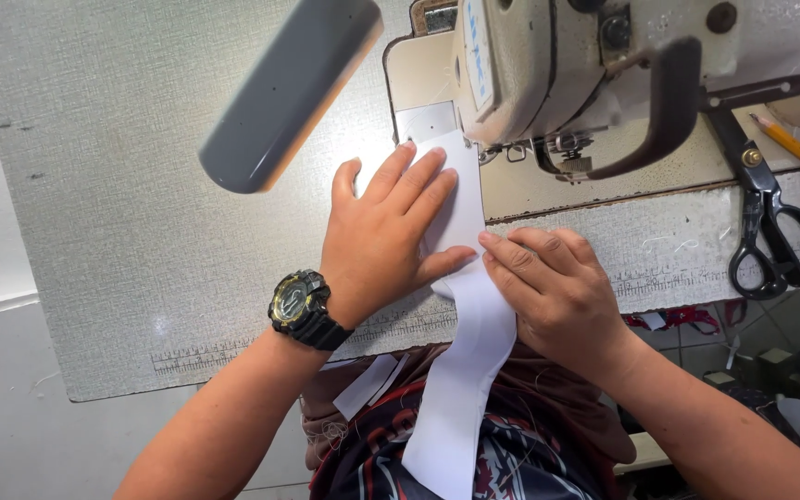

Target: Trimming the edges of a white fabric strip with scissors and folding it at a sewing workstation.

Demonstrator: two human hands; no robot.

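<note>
A long white fabric strip (465,361) runs from my lap up over the table edge toward the sewing machine (548,65). My left hand (386,231), with a black watch on its wrist, lies flat with fingers spread on the strip's upper end, just in front of the presser foot (571,162). My right hand (553,282) presses its fingertips on the strip's right edge at the table's front edge. The needle area is partly hidden by the machine head.
Black scissors (770,222) lie on the table to the right, beside a yellow pencil (798,153). A grey tube-shaped lamp (284,88) hangs over the table at upper left. The grey textured tabletop (122,222) carries a printed ruler along its front edge.
</note>
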